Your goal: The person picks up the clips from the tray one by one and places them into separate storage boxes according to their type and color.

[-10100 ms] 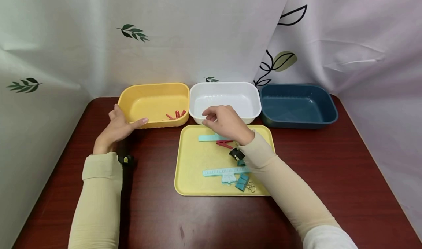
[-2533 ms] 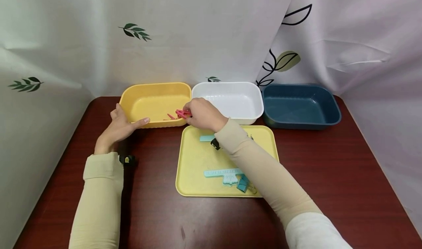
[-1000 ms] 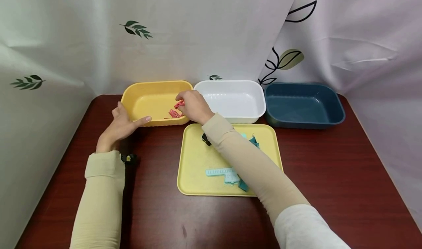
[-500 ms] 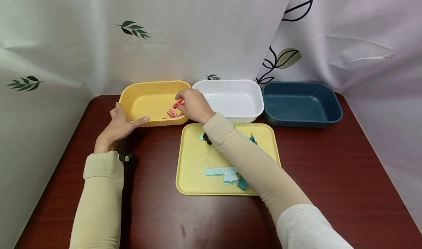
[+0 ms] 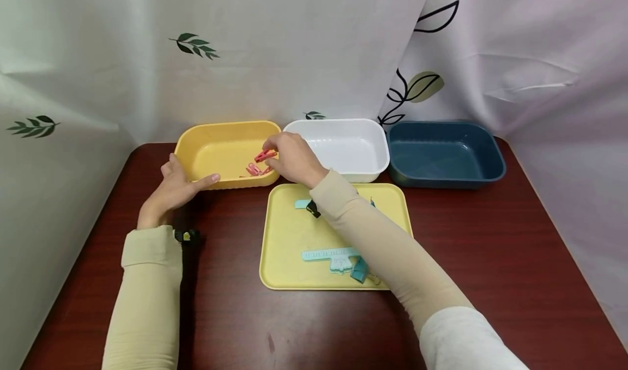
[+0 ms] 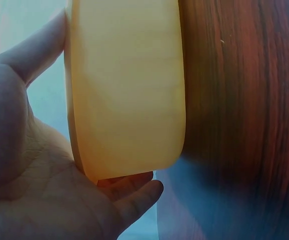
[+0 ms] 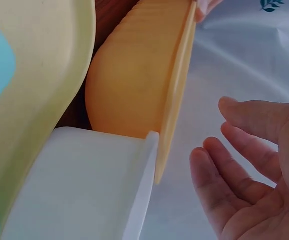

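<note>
My left hand [image 5: 174, 191] grips the left end of the yellow bin [image 5: 211, 160], thumb along the front rim and fingers round the end wall. In the left wrist view, those fingers [image 6: 137, 192] show past the bin's end. Over the bin's right end hovers my right hand [image 5: 299, 160]. The right wrist view shows that hand [image 7: 249, 175] with fingers apart, loosely bent, nothing between them. Just below its fingertips in the head view is a red clip [image 5: 265, 156] in the bin, with other pinkish-red clips [image 5: 255, 169] beside it near the front wall.
A white bin [image 5: 348, 160] and a dark blue bin [image 5: 441, 160] stand to the right of the yellow one. On the pale yellow tray [image 5: 289, 234] lie a mint ruler-shaped clip [image 5: 324, 255], a teal binder clip [image 5: 360, 270] and a light-blue strip [image 5: 301, 204], partly hidden by the right arm.
The right hand carried a pinkish-red clip from the tray side to the yellow bin and let it go there. It has since drawn slightly rightward. The left hand has stayed at the bin's corner.
</note>
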